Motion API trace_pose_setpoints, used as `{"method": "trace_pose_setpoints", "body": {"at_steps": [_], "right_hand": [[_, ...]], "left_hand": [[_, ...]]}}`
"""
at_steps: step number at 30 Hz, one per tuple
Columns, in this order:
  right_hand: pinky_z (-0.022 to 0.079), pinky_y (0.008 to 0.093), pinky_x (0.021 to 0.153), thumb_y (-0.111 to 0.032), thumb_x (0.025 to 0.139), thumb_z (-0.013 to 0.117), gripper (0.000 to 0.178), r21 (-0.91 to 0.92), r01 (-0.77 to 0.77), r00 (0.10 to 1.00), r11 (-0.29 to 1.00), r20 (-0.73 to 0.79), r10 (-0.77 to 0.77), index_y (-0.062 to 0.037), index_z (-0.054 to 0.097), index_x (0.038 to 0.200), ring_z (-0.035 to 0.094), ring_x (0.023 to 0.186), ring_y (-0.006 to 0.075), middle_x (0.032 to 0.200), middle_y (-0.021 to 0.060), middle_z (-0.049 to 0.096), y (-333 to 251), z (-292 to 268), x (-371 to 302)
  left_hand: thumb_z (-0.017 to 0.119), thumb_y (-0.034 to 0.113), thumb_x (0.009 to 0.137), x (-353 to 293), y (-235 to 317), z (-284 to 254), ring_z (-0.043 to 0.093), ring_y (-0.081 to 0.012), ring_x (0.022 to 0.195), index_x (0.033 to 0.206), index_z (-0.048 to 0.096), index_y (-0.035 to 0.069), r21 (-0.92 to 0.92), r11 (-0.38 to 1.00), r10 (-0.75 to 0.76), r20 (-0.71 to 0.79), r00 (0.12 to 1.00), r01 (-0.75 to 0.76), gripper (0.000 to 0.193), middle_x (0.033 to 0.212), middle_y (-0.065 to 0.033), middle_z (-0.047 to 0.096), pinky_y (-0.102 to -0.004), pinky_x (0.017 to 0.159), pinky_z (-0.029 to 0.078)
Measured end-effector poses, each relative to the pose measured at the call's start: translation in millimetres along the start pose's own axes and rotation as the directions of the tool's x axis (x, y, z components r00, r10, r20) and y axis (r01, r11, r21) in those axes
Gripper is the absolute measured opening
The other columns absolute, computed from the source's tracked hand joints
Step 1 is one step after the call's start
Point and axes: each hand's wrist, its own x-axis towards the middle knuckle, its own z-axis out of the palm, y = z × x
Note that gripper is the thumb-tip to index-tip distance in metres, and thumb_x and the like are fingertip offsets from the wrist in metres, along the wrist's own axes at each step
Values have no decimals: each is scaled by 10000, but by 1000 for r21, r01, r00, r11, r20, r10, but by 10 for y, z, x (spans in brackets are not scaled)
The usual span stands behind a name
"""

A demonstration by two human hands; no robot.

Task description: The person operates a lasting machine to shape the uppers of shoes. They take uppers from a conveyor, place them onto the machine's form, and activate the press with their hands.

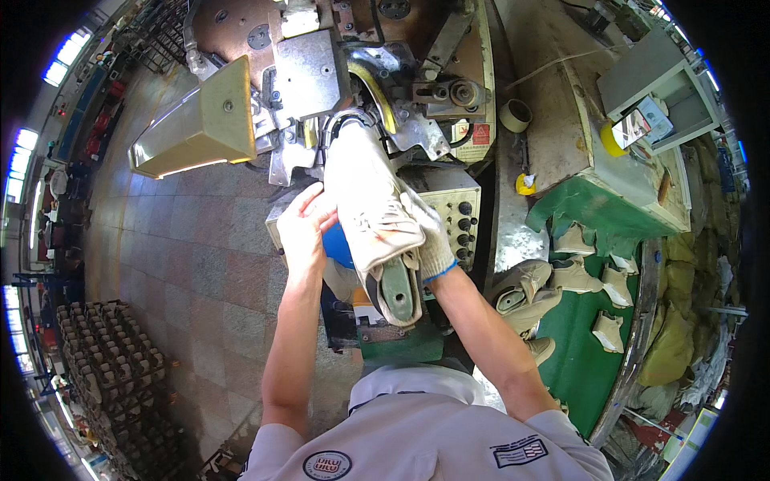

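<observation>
A beige shoe upper [369, 192] sits on a green shoe last [396, 290], its toe pushed up into the curved jaws of a metal shoe machine [313, 74] and its heel end toward me. My right hand [431, 234], in a pale knit glove with a blue cuff edge, grips the right side of the upper; some fingers are hidden behind it. Along the left side is my bare left hand [303, 226], its fingers apart and their tips next to the upper. Whether those tips touch it I cannot tell.
A control box with black knobs [464, 224] stands under the machine head. On the right, more shoe uppers [574, 274] lie on a green surface [579, 353] beside a bench with a tape roll [515, 115]. A slanted lamp-like housing [200, 120] juts left. Stacked racks [108, 353] stand at left.
</observation>
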Motion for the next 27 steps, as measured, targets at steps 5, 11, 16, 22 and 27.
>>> {"method": "trace_pose_setpoints", "body": {"at_steps": [5, 11, 16, 22, 27], "right_hand": [[549, 306, 910, -223, 976, 674, 474, 44, 51, 999, 998, -21, -50, 8, 571, 1376, 665, 1062, 171, 1201, 106, 680, 155, 23, 368], [563, 306, 821, -236, 988, 666, 301, 89, 54, 996, 995, -70, -47, 17, 705, 1147, 691, 914, 160, 1061, 92, 721, 341, -81, 601], [562, 304, 809, -250, 995, 661, 298, 87, 68, 989, 994, -141, -55, 19, 723, 1107, 687, 895, 154, 1040, 92, 728, 465, 9, 555], [558, 280, 804, -275, 995, 665, 317, -39, 139, 973, 990, -181, -143, 19, 736, 1090, 682, 889, 129, 1022, 84, 735, 566, -49, 598], [557, 269, 757, -301, 1008, 650, 322, -65, 149, 977, 987, -143, -157, 3, 748, 1045, 679, 854, 115, 989, 61, 733, 554, -106, 640]], "left_hand": [[660, -67, 830, 206, -190, -50, 702, -212, 987, 1302, 592, -88, -149, 988, 52, 17, 999, -49, 477, 1190, -178, 694, -282, 814, 579], [533, 385, 1051, 112, -728, -15, 687, -161, 940, 1269, 614, -68, -179, 965, -153, 208, 966, 191, 510, 1143, -118, 704, -314, 831, 556], [500, 319, 1070, 264, -908, -207, 678, -141, 880, 1195, 640, -62, 53, 994, -103, 252, 962, 92, 425, 1027, -99, 706, -290, 770, 560], [844, 75, 795, 366, -926, -299, 668, -146, 916, 1265, 605, -43, 17, 963, -267, 181, 946, 269, 540, 1106, -81, 695, -293, 823, 563], [525, 195, 1060, 260, -955, -163, 630, -114, 790, 1134, 650, -61, 129, 989, -91, 152, 984, 72, 294, 927, -92, 687, -271, 699, 529]]}}
